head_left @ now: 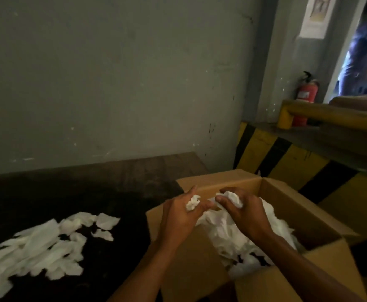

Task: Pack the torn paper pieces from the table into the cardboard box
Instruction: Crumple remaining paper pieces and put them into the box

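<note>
Above one box [291, 203], left hand [178, 216] and right hand [246, 214] hold two paper wads [193, 202] [232, 198].

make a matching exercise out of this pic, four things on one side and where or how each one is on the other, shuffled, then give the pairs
Things
1 left hand
2 torn pieces
3 fire extinguisher
4 cardboard box

Place or state
a red, behind the yellow rail
b open, white paper heaped inside
c spread over the dark table
d holds a small crumpled wad

Pairs: 1-d, 2-c, 3-a, 4-b
</note>
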Demonstrator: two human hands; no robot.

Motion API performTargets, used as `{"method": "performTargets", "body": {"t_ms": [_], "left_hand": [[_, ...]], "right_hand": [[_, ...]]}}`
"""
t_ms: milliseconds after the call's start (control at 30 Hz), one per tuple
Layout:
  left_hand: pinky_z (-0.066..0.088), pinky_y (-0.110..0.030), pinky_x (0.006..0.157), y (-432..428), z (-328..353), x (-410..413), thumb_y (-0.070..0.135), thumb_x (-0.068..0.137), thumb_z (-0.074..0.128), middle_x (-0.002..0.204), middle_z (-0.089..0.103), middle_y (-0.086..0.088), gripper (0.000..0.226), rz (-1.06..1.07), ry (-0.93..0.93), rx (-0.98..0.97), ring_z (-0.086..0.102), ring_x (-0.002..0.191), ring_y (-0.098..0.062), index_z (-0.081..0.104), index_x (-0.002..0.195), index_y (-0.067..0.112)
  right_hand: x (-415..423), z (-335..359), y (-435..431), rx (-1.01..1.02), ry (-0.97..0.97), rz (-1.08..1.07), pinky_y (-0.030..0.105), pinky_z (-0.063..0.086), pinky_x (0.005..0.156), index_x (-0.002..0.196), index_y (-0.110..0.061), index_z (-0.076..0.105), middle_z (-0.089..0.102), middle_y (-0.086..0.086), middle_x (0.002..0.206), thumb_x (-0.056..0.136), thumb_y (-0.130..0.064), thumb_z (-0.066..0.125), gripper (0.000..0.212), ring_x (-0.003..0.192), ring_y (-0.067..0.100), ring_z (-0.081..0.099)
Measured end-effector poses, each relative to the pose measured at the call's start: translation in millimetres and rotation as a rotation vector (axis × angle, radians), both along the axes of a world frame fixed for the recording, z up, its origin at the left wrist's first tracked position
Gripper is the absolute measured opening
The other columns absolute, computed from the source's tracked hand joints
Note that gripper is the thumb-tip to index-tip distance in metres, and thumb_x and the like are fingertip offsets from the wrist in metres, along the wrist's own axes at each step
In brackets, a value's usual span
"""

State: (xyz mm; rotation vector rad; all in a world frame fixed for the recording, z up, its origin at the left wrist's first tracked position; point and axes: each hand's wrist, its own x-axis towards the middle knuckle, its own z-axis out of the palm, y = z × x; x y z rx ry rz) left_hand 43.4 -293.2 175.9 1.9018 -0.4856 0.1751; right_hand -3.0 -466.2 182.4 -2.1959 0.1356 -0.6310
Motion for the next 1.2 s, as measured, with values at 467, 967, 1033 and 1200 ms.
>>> {"method": "performTargets", "body": {"t_ms": [467, 967, 1033, 1200], "left_hand": [[0.051, -0.022, 0.077, -115.0, -51.5, 24.5, 0.041, 0.079, 0.073, 0.088, 0.071, 0.011, 0.024, 0.013, 0.202, 0.118, 0.066, 0.087, -0.005, 0.070, 0.093, 0.022], [-0.004, -0.051, 0.117, -145.3, -88.7, 25.6, 0.066, 0.090, 0.033, 0.158, -0.011, -0.001, 0.081, 0.081, 0.265, 0.745, -0.010, 0.145, -0.026, -0.018, 0.146, 0.036], [0.009, -0.049, 0.117, -144.3, -78.1, 24.8, 0.067, 0.091, 0.028, 0.159, 0.002, 0.001, 0.072, 0.129, 0.301, 0.549, 0.003, 0.146, -0.024, 0.001, 0.150, 0.035], [0.034, -0.037, 0.109, -130.8, -36.1, 24.7, 0.045, 0.099, 0.038, 0.142, 0.047, 0.000, 0.044, 0.271, 0.228, 0.036, 0.043, 0.130, -0.019, 0.049, 0.135, 0.024]], "right_hand": [[29.6, -73.2, -134.1, -0.195, 0.241, 0.010, 0.028, 0.044, 0.095, 0.115, -0.020, 0.064, 0.065, 0.002, 0.120, 0.084, -0.045, 0.065, 0.039, 0.108, 0.015, 0.058], [42.7, -93.6, -136.6, -0.334, 0.621, -0.108, 0.066, 0.005, 0.110, 0.146, -0.040, 0.000, 0.001, 0.005, 0.159, 0.092, -0.051, 0.045, 0.072, 0.145, 0.036, -0.005], [41.1, -86.8, -136.7, -0.348, 0.479, -0.145, 0.066, 0.001, 0.111, 0.147, -0.037, 0.011, 0.005, 0.003, 0.160, 0.092, -0.054, 0.040, 0.065, 0.146, 0.033, -0.005], [40.0, -60.6, -122.5, -0.263, 0.255, -0.127, 0.060, 0.009, 0.115, 0.149, -0.027, 0.023, 0.015, 0.005, 0.159, 0.097, -0.048, 0.038, 0.058, 0.146, 0.030, 0.009]]}}
